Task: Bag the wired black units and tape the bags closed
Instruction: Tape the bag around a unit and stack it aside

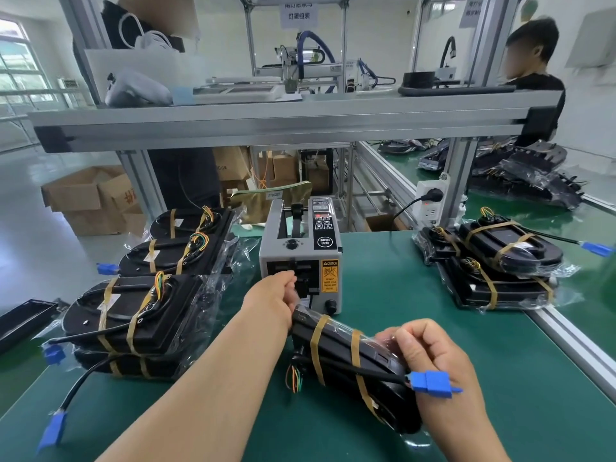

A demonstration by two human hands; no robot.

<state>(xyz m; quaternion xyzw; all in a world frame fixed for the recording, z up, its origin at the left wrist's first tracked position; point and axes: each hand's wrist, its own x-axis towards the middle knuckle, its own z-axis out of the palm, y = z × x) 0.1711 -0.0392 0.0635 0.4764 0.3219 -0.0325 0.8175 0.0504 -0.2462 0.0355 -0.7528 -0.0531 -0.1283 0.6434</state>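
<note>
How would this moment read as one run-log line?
Left hand: curled at tape dispenser outlet | Right hand: grips bagged black unit

Bagged stacks (133, 321) (493, 261) flank the dispenser (300, 258); green mat (416, 278) lies open between.

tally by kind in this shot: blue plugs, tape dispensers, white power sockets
blue plugs: 5
tape dispenser: 1
white power socket: 1
total: 7

Unit (336, 346), 6 o'clock: black, tan bands (316, 341). Plug (430, 384): blue. Mat (433, 295): green. Dispenser (283, 258), 12 o'clock: grey, yellow label (330, 276).
</note>
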